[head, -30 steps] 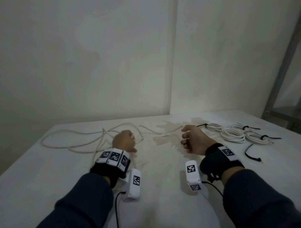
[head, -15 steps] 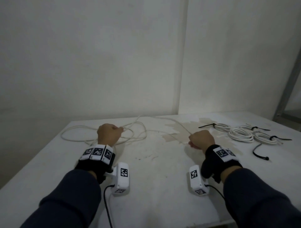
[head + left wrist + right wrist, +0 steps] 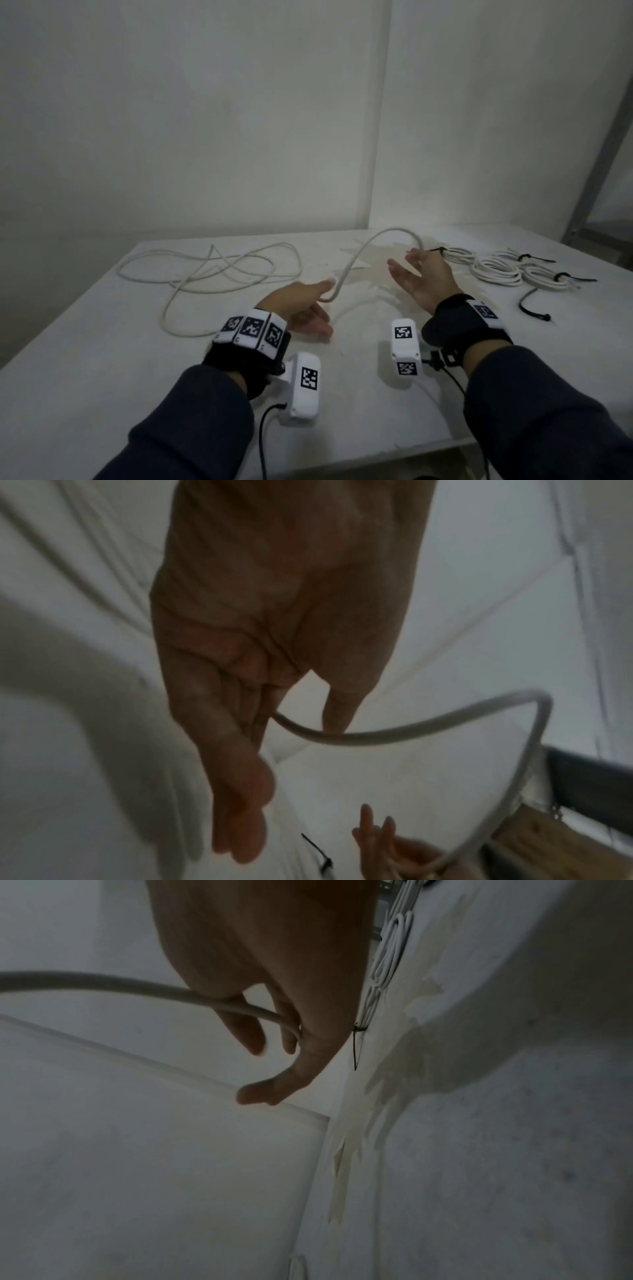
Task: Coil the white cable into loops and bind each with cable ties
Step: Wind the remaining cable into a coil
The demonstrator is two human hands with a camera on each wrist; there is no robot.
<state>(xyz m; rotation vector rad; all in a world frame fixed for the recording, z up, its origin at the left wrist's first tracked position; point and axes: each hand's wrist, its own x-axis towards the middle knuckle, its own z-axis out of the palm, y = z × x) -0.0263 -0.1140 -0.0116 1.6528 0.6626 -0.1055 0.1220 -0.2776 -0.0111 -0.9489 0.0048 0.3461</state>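
A raised arc of the white cable point(image 3: 373, 240) is being carried above the white table point(image 3: 102, 359) between the two hands, its slack lying in loose tangled loops at the table's far left. One end of the arc is being held between the extended fingers of the left hand point(image 3: 301, 301), the other between the loosely spread fingers of the right hand point(image 3: 423, 277). The tied coils point(image 3: 496, 270), bound with black cable ties point(image 3: 534, 257), are being left at the far right, a loose tie point(image 3: 532, 308) beside them.
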